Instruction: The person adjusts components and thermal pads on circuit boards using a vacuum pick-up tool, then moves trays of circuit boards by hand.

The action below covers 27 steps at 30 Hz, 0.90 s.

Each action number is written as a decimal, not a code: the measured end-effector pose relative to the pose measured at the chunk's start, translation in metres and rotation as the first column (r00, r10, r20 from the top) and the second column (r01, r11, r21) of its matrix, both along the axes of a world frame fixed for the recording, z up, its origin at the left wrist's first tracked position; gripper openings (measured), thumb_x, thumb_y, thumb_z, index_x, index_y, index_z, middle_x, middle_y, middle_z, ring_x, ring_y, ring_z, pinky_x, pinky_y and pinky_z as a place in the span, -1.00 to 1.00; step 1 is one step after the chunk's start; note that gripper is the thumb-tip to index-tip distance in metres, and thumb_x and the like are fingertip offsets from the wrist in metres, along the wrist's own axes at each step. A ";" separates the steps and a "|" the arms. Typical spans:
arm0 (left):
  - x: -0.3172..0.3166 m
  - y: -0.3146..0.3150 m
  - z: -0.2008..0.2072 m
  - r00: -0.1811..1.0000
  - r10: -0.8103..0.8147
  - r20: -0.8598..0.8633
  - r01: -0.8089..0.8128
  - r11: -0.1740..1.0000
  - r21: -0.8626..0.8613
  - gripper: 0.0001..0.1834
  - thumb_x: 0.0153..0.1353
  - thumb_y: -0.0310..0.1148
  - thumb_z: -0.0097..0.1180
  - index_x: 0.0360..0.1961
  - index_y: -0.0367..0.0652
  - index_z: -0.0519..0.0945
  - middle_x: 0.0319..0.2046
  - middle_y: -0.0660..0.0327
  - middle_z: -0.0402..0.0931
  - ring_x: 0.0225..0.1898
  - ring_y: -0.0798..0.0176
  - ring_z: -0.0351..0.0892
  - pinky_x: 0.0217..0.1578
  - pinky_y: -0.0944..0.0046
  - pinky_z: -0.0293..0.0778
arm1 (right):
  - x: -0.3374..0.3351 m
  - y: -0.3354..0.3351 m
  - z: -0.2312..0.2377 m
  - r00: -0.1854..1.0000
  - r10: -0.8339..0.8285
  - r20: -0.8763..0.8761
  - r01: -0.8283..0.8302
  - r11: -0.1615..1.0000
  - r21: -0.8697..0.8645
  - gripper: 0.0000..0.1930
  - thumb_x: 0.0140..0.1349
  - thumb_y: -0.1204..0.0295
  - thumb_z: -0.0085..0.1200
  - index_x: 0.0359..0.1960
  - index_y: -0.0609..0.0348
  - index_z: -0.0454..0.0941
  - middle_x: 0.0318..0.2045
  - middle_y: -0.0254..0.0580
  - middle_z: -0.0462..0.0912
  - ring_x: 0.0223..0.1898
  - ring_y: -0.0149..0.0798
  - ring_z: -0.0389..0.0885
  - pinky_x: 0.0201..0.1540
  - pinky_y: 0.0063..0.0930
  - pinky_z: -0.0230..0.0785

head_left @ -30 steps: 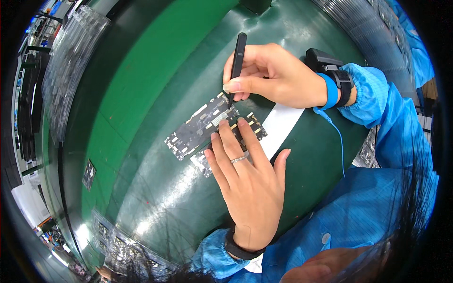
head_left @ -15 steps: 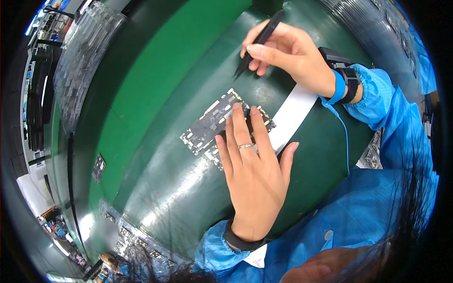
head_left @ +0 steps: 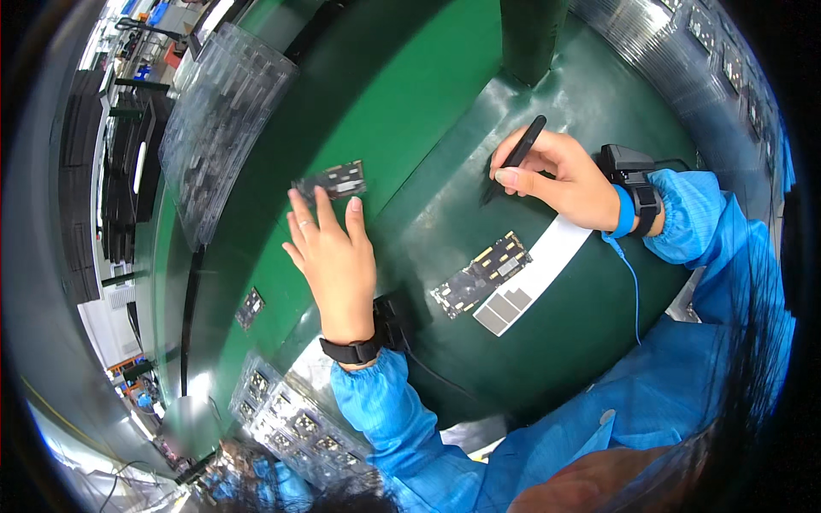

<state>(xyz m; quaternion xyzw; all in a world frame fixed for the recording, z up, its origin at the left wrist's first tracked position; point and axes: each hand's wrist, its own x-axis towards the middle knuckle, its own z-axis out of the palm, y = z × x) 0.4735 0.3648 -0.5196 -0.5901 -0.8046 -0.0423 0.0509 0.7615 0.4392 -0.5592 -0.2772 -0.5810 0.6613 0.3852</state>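
My left hand (head_left: 335, 261) reaches out with its fingers spread. Its fingertips are at the near edge of a dark, slightly blurred circuit board (head_left: 346, 177) over the bright green surface. I cannot tell how firmly they touch it. Black tweezers (head_left: 523, 144) are in my right hand (head_left: 552, 175), closed around them like a pen, tips pointing down toward the mat. A second, long circuit board (head_left: 481, 275) lies on the dark green mat below that hand. Beside it, partly touching or overlapping its edge, is a white strip (head_left: 547, 265) with grey rectangular patches at its near end.
A small circuit board (head_left: 250, 308) lies at the left. Clear plastic trays stand stacked at the far left (head_left: 227, 128) and far right (head_left: 658, 43); another tray of boards (head_left: 299, 427) is at the lower left. A dark green post (head_left: 530, 38) rises at the back.
My left hand has left the middle of the mat and moved far left, where a circuit board now lies under its fingertips. My right hand with the tweezers appears lower. The view has shifted.
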 end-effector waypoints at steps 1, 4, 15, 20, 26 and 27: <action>0.010 0.002 0.009 0.996 -0.081 0.024 0.079 0.995 0.056 -0.34 0.49 -0.05 0.08 0.41 -0.32 0.41 0.49 -0.23 0.20 0.46 -0.38 0.22 0.44 -0.37 0.13 | 0.010 -0.011 0.008 0.997 -0.062 0.040 0.062 0.998 0.009 -0.82 0.45 0.41 0.24 -0.05 0.25 0.61 -0.26 -0.37 0.66 -0.25 -0.51 0.62 -0.12 -0.56 0.50; 0.082 -0.042 0.045 0.909 -0.268 0.318 0.268 0.962 0.045 -0.31 0.39 -0.16 0.22 0.41 -0.35 0.39 0.46 -0.22 0.22 0.41 -0.34 0.30 0.41 -0.31 0.21 | 0.012 -0.005 0.007 0.995 -0.041 0.089 0.038 0.999 0.035 -0.80 0.45 0.38 0.25 -0.05 0.24 0.61 -0.26 -0.36 0.66 -0.26 -0.51 0.62 -0.13 -0.57 0.50; 0.120 -0.059 -0.017 0.872 -0.411 0.264 0.370 0.909 0.191 -0.18 0.34 -0.09 0.27 0.41 -0.46 0.31 0.39 -0.26 0.27 0.42 -0.31 0.26 0.43 -0.29 0.15 | 0.019 0.015 -0.019 0.992 -0.116 0.058 0.111 0.990 0.092 -0.75 0.48 0.32 0.20 0.05 0.19 0.60 -0.20 -0.36 0.66 -0.22 -0.48 0.62 -0.17 -0.56 0.48; 0.167 -0.111 0.011 0.743 -0.432 0.511 0.459 0.885 0.079 -0.12 0.18 -0.05 0.40 0.35 -0.45 0.38 0.34 -0.24 0.34 0.36 -0.24 0.35 0.40 -0.14 0.26 | 0.010 0.023 -0.026 0.976 -0.199 0.092 0.185 0.972 0.143 -0.73 0.51 0.29 0.15 0.09 0.19 0.58 -0.11 -0.32 0.68 -0.19 -0.50 0.59 -0.19 -0.59 0.43; 0.186 -0.132 -0.016 0.840 -0.516 0.169 0.517 0.855 0.046 -0.03 0.19 0.15 0.31 0.39 -0.41 0.36 0.35 -0.11 0.31 0.38 -0.08 0.27 0.43 -0.20 0.18 | -0.007 -0.006 0.013 0.990 -0.064 0.123 0.029 0.961 0.274 -0.76 0.56 0.40 0.05 0.15 0.19 0.57 -0.35 -0.40 0.52 -0.32 -0.53 0.47 -0.22 -0.60 0.37; 0.183 -0.131 -0.019 0.824 -0.550 0.136 0.545 0.835 0.071 -0.03 0.19 0.16 0.31 0.39 -0.41 0.36 0.34 -0.10 0.31 0.37 -0.06 0.26 0.43 -0.20 0.17 | -0.012 -0.011 0.025 0.990 -0.009 0.142 -0.027 0.968 0.248 -0.77 0.53 0.45 0.06 0.13 0.22 0.59 -0.33 -0.34 0.57 -0.30 -0.47 0.53 -0.18 -0.56 0.41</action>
